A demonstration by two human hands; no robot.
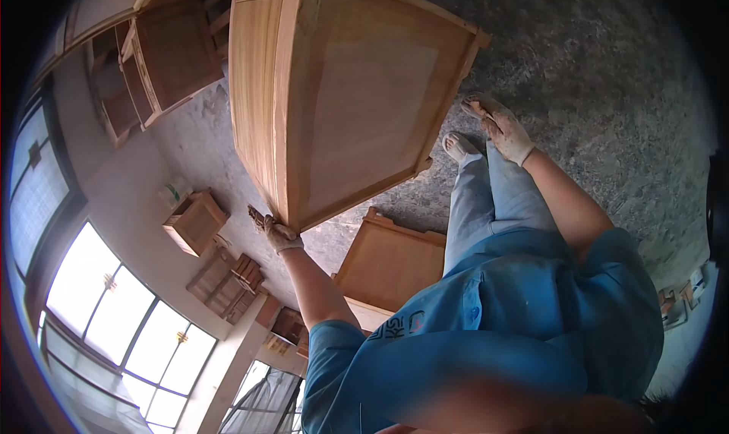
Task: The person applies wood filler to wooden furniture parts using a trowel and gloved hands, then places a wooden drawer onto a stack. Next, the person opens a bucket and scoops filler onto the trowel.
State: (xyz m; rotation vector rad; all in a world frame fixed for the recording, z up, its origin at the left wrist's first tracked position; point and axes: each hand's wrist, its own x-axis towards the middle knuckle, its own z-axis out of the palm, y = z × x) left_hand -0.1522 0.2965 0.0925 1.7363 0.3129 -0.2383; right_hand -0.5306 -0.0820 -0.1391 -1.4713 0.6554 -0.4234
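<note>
A large wooden cabinet (372, 107) with pale, framed panels stands tilted in the view in front of me. My left hand (278, 234), in a worn glove with brown-stained fingers, grips the cabinet's near lower-left corner. To the right of the cabinet and apart from it is my right hand (507, 134), gloved as well. Its stained fingers are curled together, and whatever may be between them is too small and dark to make out.
Another wooden piece with a flat panel (395, 261) lies close by my legs. A small wooden box (196, 223) and more unfinished furniture (171, 58) stand along the wall by the windows (114, 305). Grey, stained concrete floor (600, 107) stretches to the right.
</note>
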